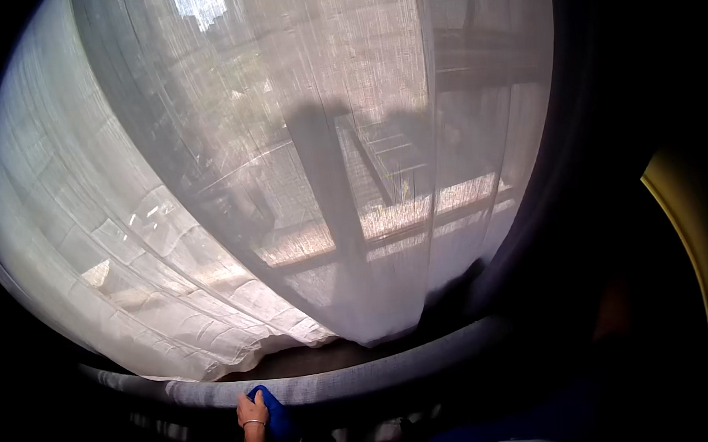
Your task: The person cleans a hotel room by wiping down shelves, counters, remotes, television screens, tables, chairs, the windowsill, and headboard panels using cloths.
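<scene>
My left hand (252,409), with a thin bracelet at the wrist, is low in the view, left of the middle. Its fingers are closed on a bright blue cloth (278,421), which hangs down to the right of the wrist into shadow. Hand and cloth are at the front of a long grey fabric-covered edge (331,387), which looks like the top of a sofa back. I cannot tell whether the cloth presses on the fabric. My right hand does not show.
Beyond the grey edge hang sheer white curtains (174,294), with a bright window behind them. Their hems reach down close to the edge. At the far right a yellow curved object (687,235) stands out of deep shadow. Most of the lower area is too dark to make out.
</scene>
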{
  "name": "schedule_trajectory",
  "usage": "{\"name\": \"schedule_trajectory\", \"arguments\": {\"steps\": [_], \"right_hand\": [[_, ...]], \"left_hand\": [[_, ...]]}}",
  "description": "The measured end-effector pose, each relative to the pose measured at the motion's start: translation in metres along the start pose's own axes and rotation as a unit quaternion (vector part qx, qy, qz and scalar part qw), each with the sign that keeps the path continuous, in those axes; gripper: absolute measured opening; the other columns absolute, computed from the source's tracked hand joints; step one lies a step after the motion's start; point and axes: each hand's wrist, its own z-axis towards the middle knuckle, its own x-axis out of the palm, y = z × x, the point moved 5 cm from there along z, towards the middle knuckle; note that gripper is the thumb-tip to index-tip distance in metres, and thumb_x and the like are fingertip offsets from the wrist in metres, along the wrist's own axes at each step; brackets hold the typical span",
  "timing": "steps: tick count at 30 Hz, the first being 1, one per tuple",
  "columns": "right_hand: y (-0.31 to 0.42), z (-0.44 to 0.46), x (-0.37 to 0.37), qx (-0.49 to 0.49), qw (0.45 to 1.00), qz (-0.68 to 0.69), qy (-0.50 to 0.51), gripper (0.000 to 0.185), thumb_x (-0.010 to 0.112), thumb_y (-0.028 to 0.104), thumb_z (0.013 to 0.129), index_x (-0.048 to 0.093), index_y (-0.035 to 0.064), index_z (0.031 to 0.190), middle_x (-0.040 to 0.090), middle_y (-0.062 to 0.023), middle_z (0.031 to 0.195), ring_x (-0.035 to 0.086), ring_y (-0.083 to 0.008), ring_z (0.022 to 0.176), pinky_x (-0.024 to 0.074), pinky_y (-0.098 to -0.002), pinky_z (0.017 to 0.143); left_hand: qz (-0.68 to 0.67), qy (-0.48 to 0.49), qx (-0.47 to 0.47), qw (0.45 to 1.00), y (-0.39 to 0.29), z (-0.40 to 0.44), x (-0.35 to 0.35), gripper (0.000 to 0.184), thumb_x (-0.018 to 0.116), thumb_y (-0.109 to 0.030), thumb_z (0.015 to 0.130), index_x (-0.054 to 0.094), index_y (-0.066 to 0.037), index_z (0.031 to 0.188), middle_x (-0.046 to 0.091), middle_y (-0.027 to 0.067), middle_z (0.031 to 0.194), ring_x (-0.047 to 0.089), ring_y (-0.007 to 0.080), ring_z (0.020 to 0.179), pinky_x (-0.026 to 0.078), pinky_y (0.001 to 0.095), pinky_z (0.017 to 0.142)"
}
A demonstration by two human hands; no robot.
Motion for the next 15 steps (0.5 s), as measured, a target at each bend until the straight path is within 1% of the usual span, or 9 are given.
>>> {"name": "schedule_trajectory", "arguments": {"steps": [5, 7, 9, 10, 11, 12, 13, 14, 15], "right_hand": [[-0.001, -0.097, -0.034, -0.005, 0.986, 0.168, 0.019, 0.059, 0.050, 0.044, 0.096, 0.042, 0.0059, 0.140, 0.046, -0.0152, 0.138, 0.046, -0.0264, 0.124, 0.0426, -0.0397, 0.099], [0.003, -0.156, -0.071, -0.015, 0.966, 0.259, 0.020, 0.060, 0.049, 0.045, 0.096, 0.042, 0.0057, 0.141, 0.045, -0.0150, 0.140, 0.045, -0.0265, 0.126, 0.0423, -0.0396, 0.100], [-0.003, -0.226, -0.125, -0.056, 0.942, 0.331, 0.015, 0.060, 0.050, 0.045, 0.096, 0.042, 0.0052, 0.140, 0.045, -0.0149, 0.141, 0.044, -0.0264, 0.127, 0.0419, -0.0395, 0.101], [0.000, -0.263, -0.157, -0.087, 0.928, 0.363, 0.010, 0.060, 0.051, 0.045, 0.096, 0.042, 0.0047, 0.140, 0.045, -0.0150, 0.141, 0.044, -0.0263, 0.128, 0.0416, -0.0394, 0.102], [0.010, -0.304, -0.187, -0.050, 0.921, 0.387, -0.007, 0.059, 0.051, 0.044, 0.095, 0.044, 0.0047, 0.139, 0.045, -0.0152, 0.141, 0.044, -0.0263, 0.127, 0.0414, -0.0389, 0.102], [0.013, -0.345, -0.215, -0.022, 0.907, 0.419, -0.027, 0.058, 0.052, 0.044, 0.095, 0.045, 0.0046, 0.138, 0.046, -0.0154, 0.140, 0.045, -0.0262, 0.126, 0.0412, -0.0384, 0.102], [0.024, -0.387, -0.250, -0.144, 0.923, 0.353, -0.062, 0.058, 0.052, 0.045, 0.095, 0.047, 0.0045, 0.136, 0.046, -0.0149, 0.140, 0.044, -0.0257, 0.127, 0.0407, -0.0386, 0.102], [0.048, -0.433, -0.298, -0.254, 0.927, 0.255, -0.103, 0.058, 0.052, 0.045, 0.094, 0.049, 0.0044, 0.135, 0.047, -0.0145, 0.139, 0.044, -0.0252, 0.127, 0.0402, -0.0389, 0.103], [0.061, -0.472, -0.322, -0.332, 0.908, 0.210, -0.147, 0.058, 0.053, 0.045, 0.094, 0.049, 0.0043, 0.135, 0.047, -0.0145, 0.138, 0.045, -0.0251, 0.127, 0.0405, -0.0389, 0.103]], "left_hand": [[-0.017, 0.001, 0.062, 0.998, 0.003, 0.007, 0.006, 0.053, 0.060, -0.050, 0.085, 0.055, -0.001, 0.106, 0.063, 0.0254, 0.107, 0.059, 0.0427, 0.102, 0.046, 0.0491, 0.086], [-0.049, -0.010, 0.123, 0.991, 0.010, 0.005, 0.009, 0.052, 0.060, -0.050, 0.085, 0.054, -0.002, 0.102, 0.063, 0.0256, 0.102, 0.060, 0.0426, 0.097, 0.047, 0.0478, 0.082], [-0.061, 0.030, 0.188, 0.980, 0.023, -0.020, 0.011, 0.047, 0.064, -0.048, 0.083, 0.058, -0.002, 0.091, 0.065, 0.0244, 0.090, 0.062, 0.0428, 0.089, 0.048, 0.0460, 0.076], [-0.072, 0.054, 0.245, 0.965, 0.038, -0.036, 0.024, 0.046, 0.067, -0.047, 0.081, 0.063, 0.000, 0.082, 0.066, 0.0239, 0.085, 0.065, 0.0397, 0.084, 0.049, 0.0430, 0.073], [-0.110, 0.111, 0.272, 0.950, 0.061, -0.048, 0.045, 0.049, 0.067, -0.047, 0.080, 0.066, 0.002, 0.079, 0.068, 0.0200, 0.082, 0.067, 0.0297, 0.079, 0.050, 0.0383, 0.071], [-0.142, 0.153, 0.258, 0.943, 0.090, -0.062, 0.068, 0.049, 0.067, -0.047, 0.081, 0.066, 0.001, 0.078, 0.069, 0.0176, 0.081, 0.066, 0.0246, 0.078, 0.050, 0.0363, 0.070], [-0.173, 0.194, 0.243, 0.934, 0.123, -0.077, 0.081, 0.049, 0.066, -0.047, 0.082, 0.067, 0.001, 0.076, 0.069, 0.0152, 0.080, 0.066, 0.0196, 0.077, 0.050, 0.0344, 0.069], [-0.216, 0.279, 0.181, 0.918, 0.169, -0.097, 0.107, 0.047, 0.065, -0.046, 0.084, 0.067, 0.001, 0.080, 0.069, 0.0131, 0.081, 0.064, 0.0171, 0.075, 0.050, 0.0333, 0.068], [-0.253, 0.345, 0.123, 0.896, 0.215, -0.098, 0.128, 0.044, 0.064, -0.044, 0.085, 0.067, 0.000, 0.084, 0.069, 0.0110, 0.082, 0.063, 0.0145, 0.074, 0.050, 0.0322, 0.067]]}}
